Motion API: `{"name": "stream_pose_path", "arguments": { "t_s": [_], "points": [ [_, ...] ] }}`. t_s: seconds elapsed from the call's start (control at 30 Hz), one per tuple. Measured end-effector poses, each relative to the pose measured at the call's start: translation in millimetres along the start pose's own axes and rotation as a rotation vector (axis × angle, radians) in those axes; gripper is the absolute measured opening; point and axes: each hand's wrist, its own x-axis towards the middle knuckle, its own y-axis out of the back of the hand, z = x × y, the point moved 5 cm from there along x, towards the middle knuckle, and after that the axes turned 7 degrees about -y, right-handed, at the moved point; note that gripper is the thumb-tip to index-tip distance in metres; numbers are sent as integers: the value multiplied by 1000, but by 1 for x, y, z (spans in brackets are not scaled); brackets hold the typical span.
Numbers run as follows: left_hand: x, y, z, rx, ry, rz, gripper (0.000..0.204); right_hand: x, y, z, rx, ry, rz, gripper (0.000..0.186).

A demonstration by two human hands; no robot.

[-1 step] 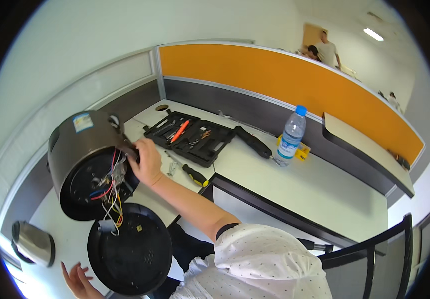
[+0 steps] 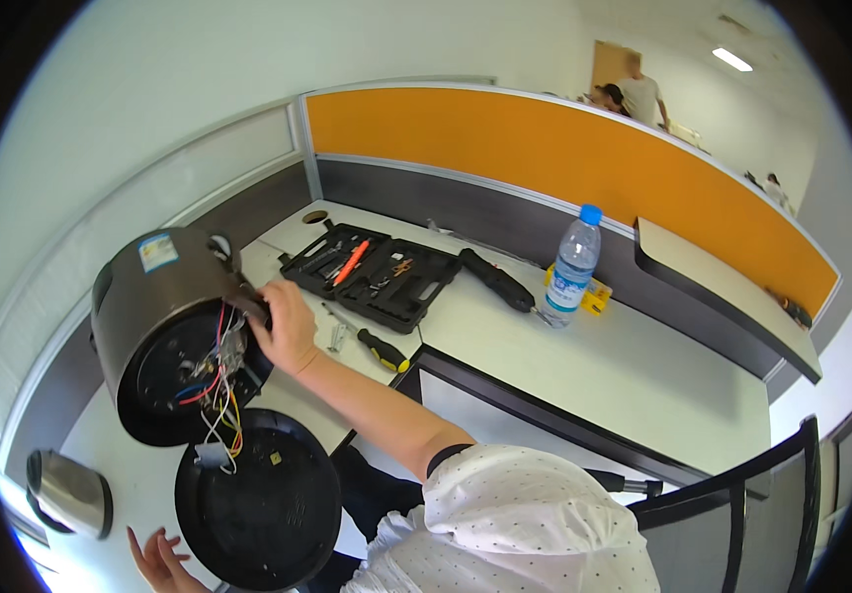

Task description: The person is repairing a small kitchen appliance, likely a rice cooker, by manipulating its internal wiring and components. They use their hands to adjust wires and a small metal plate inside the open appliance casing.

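A dark grey electric cooker (image 2: pixel 164 311) is tipped on its side at the left, its open underside facing me. Coloured wires and metal parts (image 2: pixel 228 351) show inside it. My right hand (image 2: pixel 288 324) is closed on the cooker's edge beside its handle; the fingertips are partly hidden. Wires run down to a small grey block at the edge of a round black base cover (image 2: pixel 273 524). Left of that cover is my left hand (image 2: pixel 161 565), with its fingers apart and nothing in them, partly cut off by the lower edge.
On the white desk lie an open black tool case (image 2: pixel 372 277), a yellow-black screwdriver (image 2: pixel 383 349), small screws and a black power tool (image 2: pixel 498 282). A water bottle (image 2: pixel 572 267) stands near the orange partition (image 2: pixel 505 133). A steel kettle (image 2: pixel 70 492) is at the far left.
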Motion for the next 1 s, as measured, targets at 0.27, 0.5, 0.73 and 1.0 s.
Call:
{"name": "stream_pose_path", "arguments": {
  "t_s": [0.27, 0.5, 0.73, 1.0],
  "points": [
    [-3, -15, -25, -172, 173, 49, 43, 1, 1, 6, -22, 11, -9, 47],
    [-8, -14, -40, -236, 298, 155, 42, -1, 0, 8, -8, -5, -58, 52],
    [-12, -11, -53, -257, 453, 247, 38, -1, -5, 13, -25, -61, -44, 39],
    [-3, -22, -51, -321, 500, 156, 33, -3, -8, 14, -66, 62, -91, 42]
  ]
}}
